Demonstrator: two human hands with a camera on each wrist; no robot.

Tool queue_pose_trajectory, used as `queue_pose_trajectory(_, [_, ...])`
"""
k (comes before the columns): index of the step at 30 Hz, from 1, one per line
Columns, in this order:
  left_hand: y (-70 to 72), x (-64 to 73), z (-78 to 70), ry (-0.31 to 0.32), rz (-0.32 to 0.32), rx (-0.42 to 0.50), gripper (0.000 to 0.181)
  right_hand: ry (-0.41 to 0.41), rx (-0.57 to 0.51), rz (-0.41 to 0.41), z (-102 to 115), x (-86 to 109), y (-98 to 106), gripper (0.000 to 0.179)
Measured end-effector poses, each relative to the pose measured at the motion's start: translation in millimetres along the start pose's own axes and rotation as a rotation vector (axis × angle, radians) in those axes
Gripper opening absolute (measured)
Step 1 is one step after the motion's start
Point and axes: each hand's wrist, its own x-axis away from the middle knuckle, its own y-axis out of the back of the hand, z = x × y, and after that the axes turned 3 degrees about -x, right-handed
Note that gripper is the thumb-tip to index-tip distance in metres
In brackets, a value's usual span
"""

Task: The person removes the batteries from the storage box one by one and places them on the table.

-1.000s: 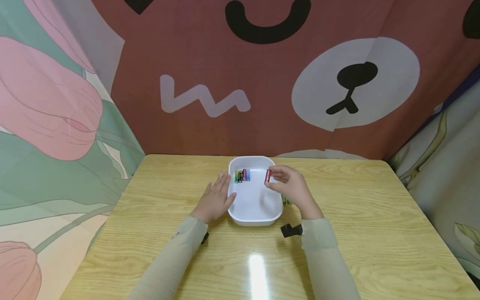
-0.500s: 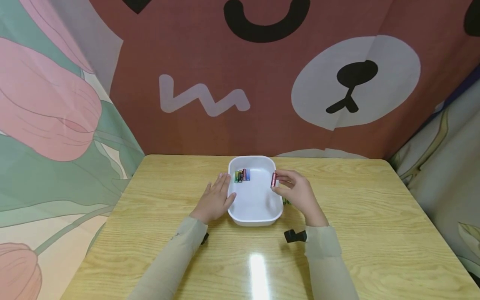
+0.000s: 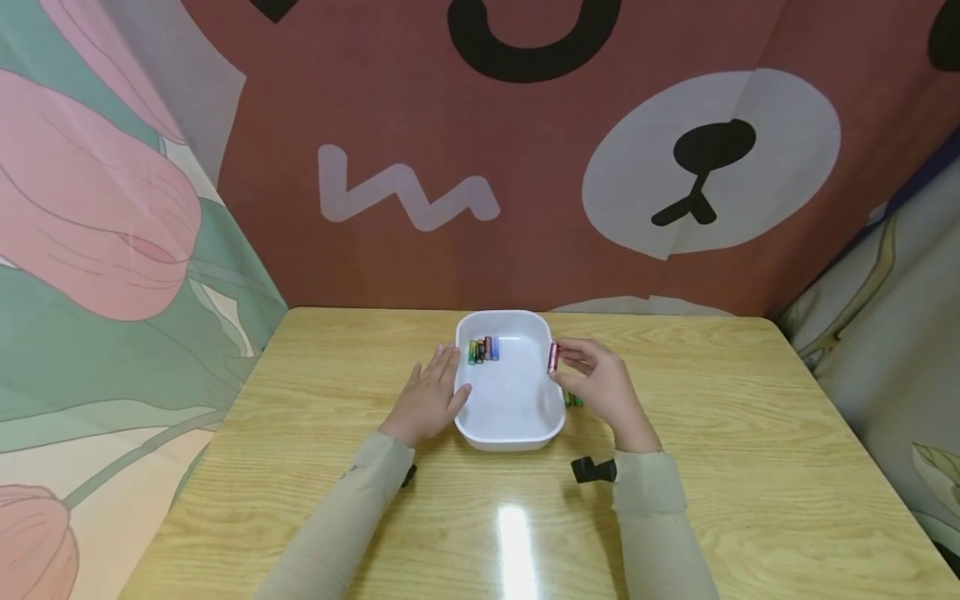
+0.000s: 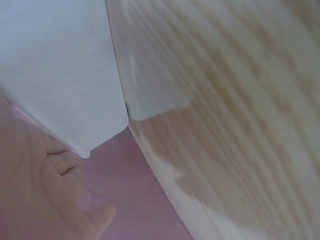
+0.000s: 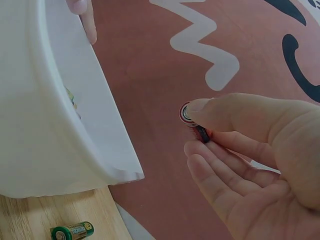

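A white plastic basin (image 3: 510,408) stands on the table, several batteries (image 3: 483,349) lined up side by side inside near its far left. My left hand (image 3: 426,396) rests against the basin's left side, fingers straight along the rim. Over the right rim, my right hand (image 3: 600,383) pinches a red battery (image 3: 553,357) by its two ends between thumb and fingers. The right wrist view shows the thumb on one end of that red battery (image 5: 201,134). Outside the basin on the right lie green batteries (image 3: 573,399), partly covered by the right hand and the rim.
The wooden table (image 3: 720,467) reaches back to a cloth printed with a bear (image 3: 540,183). Flowered cloth (image 3: 97,250) hangs on the left. In the right wrist view a green battery (image 5: 73,231) lies on the wood below the basin's wall.
My right hand has moved right with the red battery, from over the basin's inside to its right rim. The left hand has stayed in place.
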Motion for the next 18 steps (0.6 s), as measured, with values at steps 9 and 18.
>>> queue_pose_trajectory(9, [-2.6,-0.4,1.3,-0.001,-0.008,-0.008,0.071,-0.041,0.057,-0.015,-1.0,-0.2,5.9,0.051])
queue_pose_trajectory(18, [3.7,1.9,-1.3,-0.008,-0.001,-0.045,0.070,-0.042,0.071,-0.024,-6.4,0.5,16.7,0.052])
